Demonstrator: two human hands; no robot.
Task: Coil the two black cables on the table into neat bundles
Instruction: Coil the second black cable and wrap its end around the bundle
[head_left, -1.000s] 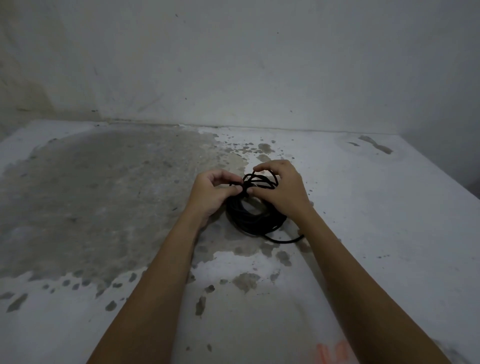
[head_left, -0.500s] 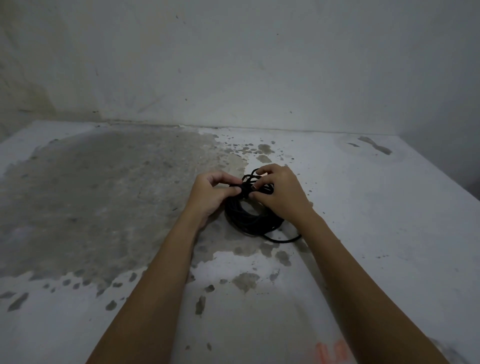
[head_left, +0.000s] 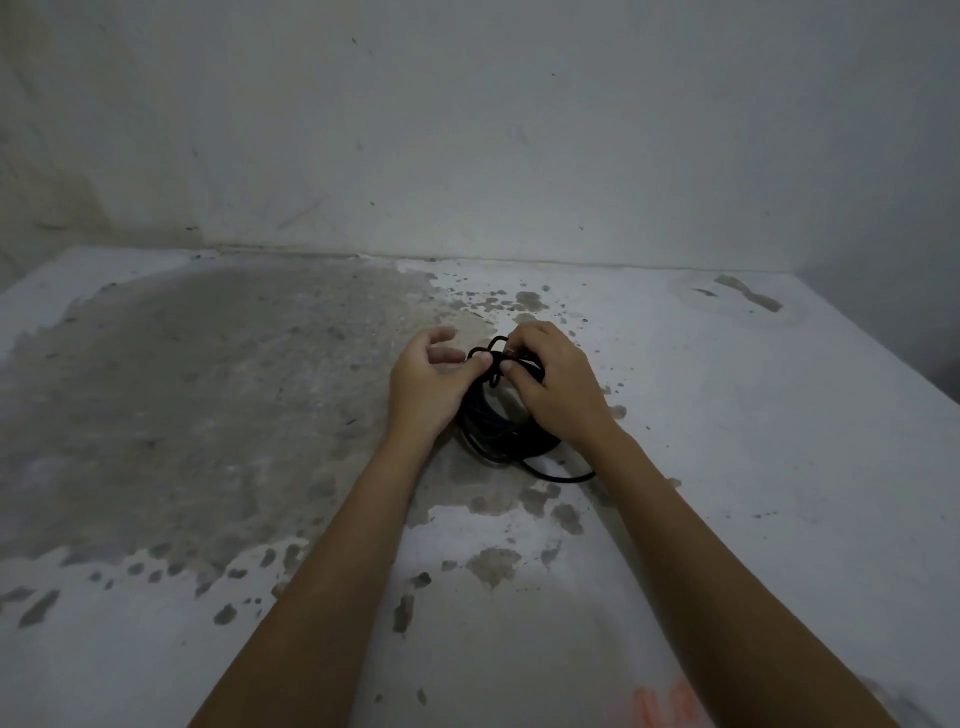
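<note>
A black cable lies coiled in a round bundle on the table, just past the middle. A loose end curves out from the bundle's near right side. My left hand sits at the bundle's left; its thumb presses on the top strands while the fingers lift away, spread. My right hand covers the bundle's right half and pinches small loops at its far top. I see only one bundle; a second cable is not apparent.
The table is white-painted with a large worn grey patch on its left half and scattered grey spots. A pale wall rises at the far edge. The table's right edge drops off at the far right.
My left hand's fingers have lifted off the cable and spread, leaving only the thumb on it. My right hand has curled tighter over the top loops. The bundle stays in place.
</note>
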